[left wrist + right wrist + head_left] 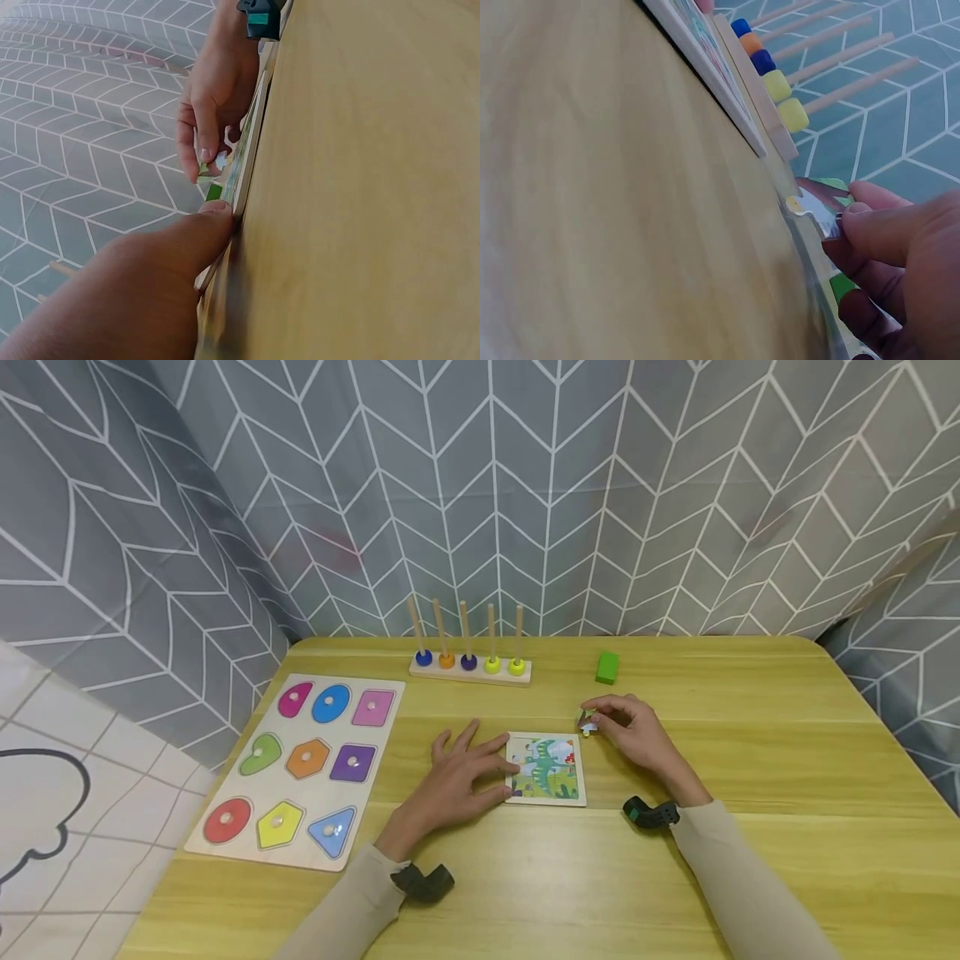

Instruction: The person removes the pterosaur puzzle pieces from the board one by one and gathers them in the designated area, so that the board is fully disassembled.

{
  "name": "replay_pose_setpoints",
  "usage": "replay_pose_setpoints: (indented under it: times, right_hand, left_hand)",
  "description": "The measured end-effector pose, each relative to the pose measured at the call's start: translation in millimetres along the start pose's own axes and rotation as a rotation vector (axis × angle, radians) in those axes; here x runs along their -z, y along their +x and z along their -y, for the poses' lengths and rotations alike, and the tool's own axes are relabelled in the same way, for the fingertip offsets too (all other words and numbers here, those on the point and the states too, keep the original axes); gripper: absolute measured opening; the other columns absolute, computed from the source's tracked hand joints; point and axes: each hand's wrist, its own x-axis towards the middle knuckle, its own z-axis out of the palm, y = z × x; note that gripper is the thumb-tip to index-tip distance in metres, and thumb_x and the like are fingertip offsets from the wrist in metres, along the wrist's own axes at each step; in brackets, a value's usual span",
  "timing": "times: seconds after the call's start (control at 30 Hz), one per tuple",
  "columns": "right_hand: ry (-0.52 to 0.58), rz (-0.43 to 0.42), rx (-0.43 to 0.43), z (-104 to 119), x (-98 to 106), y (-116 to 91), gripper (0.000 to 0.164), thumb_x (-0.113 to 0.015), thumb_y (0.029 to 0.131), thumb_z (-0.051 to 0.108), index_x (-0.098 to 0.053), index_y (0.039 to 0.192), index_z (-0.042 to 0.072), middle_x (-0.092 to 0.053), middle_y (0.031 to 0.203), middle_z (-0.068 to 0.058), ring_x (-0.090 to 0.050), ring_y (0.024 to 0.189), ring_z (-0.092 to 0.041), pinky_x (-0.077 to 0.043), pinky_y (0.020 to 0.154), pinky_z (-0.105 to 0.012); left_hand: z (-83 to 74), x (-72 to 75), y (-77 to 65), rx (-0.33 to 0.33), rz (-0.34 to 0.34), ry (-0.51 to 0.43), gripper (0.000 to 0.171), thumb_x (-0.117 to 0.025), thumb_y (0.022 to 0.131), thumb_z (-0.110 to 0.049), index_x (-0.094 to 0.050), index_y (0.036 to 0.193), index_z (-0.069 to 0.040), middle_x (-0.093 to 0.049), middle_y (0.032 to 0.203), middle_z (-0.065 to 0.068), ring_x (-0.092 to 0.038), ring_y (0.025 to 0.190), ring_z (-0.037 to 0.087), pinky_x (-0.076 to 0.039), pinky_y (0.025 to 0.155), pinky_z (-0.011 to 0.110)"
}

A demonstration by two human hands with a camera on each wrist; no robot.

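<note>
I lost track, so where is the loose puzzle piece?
In the head view, the puzzle piece is pinched in the right hand, by the upper right corner of the puzzle board, with the green block beyond.

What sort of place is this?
Probably an indoor play-table or recording corner, not certain which: a wooden table with a patterned curtain hung behind it, and a small dinosaur puzzle on top.

Shape board (322,793), peg stand (480,674), green block (607,667).
</note>
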Motion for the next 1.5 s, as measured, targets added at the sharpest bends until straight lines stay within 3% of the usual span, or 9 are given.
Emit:
replay_pose_setpoints:
  times: [0.23, 0.47, 0.63, 0.97, 1.27, 1.5]
  right_hand:
    - [-0.069, -0.043, 0.018, -7.3, 6.5, -0.3, 0.021, -0.063, 0.100, 0.008, -0.076, 0.116, 0.009, -0.076, 0.109, -0.013, -0.047, 0.088, -0.011, -0.038, 0.079, -0.029]
    - [-0.161, -0.110, 0.110, -10.7, 4.4, -0.4, 0.019, -0.067, 0.096, 0.004, -0.077, 0.112, 0.008, -0.076, 0.106, -0.014, -0.043, 0.086, -0.015, -0.019, 0.079, -0.039]
    - [-0.195, -0.145, 0.146, -13.0, 2.1, -0.8, 0.019, -0.069, 0.094, 0.003, -0.077, 0.111, 0.008, -0.075, 0.103, -0.014, -0.043, 0.084, -0.019, -0.017, 0.078, -0.040]
    - [-0.193, -0.140, 0.132, -15.0, 4.9, 0.1, 0.021, -0.065, 0.097, 0.005, -0.075, 0.115, 0.005, -0.072, 0.110, -0.017, -0.045, 0.091, -0.024, -0.020, 0.079, -0.039]
    - [-0.324, -0.045, 0.089, -15.8, 8.9, -1.8, 0.037, -0.081, 0.086, 0.026, -0.074, 0.118, 0.008, -0.063, 0.121, -0.017, -0.042, 0.106, -0.032, -0.020, 0.085, -0.046]
    - [-0.350, -0.080, 0.108, -18.4, 8.6, 0.0, 0.032, -0.083, 0.085, 0.025, -0.076, 0.113, 0.010, -0.062, 0.118, -0.017, -0.039, 0.101, -0.031, -0.017, 0.079, -0.043]
  left_hand:
    - [1.0, -1.0, -0.1, 0.009, 0.003, 0.000, 0.030, -0.064, 0.096, -0.049, -0.071, 0.123, -0.039, -0.042, 0.162, -0.008, -0.015, 0.159, 0.038, -0.002, 0.119, 0.067]
    - [0.7, 0.1, -1.1, 0.012, -0.013, 0.016, 0.030, -0.064, 0.096, -0.048, -0.071, 0.124, -0.039, -0.043, 0.161, -0.007, -0.016, 0.159, 0.038, -0.003, 0.119, 0.068]
    - [0.9, 0.6, -1.4, 0.017, -0.009, 0.021, 0.031, -0.064, 0.096, -0.048, -0.071, 0.125, -0.039, -0.043, 0.161, -0.007, -0.016, 0.158, 0.037, -0.003, 0.119, 0.069]
    - [0.0, 1.0, -0.9, 0.015, -0.008, 0.022, 0.031, -0.064, 0.096, -0.048, -0.071, 0.125, -0.038, -0.044, 0.161, -0.006, -0.018, 0.158, 0.038, -0.004, 0.118, 0.069]
    - [1.0, 0.2, -1.6, 0.006, -0.012, 0.024, 0.033, -0.064, 0.097, -0.047, -0.070, 0.126, -0.037, -0.043, 0.161, -0.006, -0.019, 0.157, 0.039, -0.004, 0.118, 0.069]
    - [1.1, 0.2, -0.5, 0.009, -0.007, 0.021, 0.033, -0.063, 0.097, -0.048, -0.070, 0.127, -0.036, -0.043, 0.161, -0.006, -0.018, 0.158, 0.039, -0.003, 0.118, 0.068]
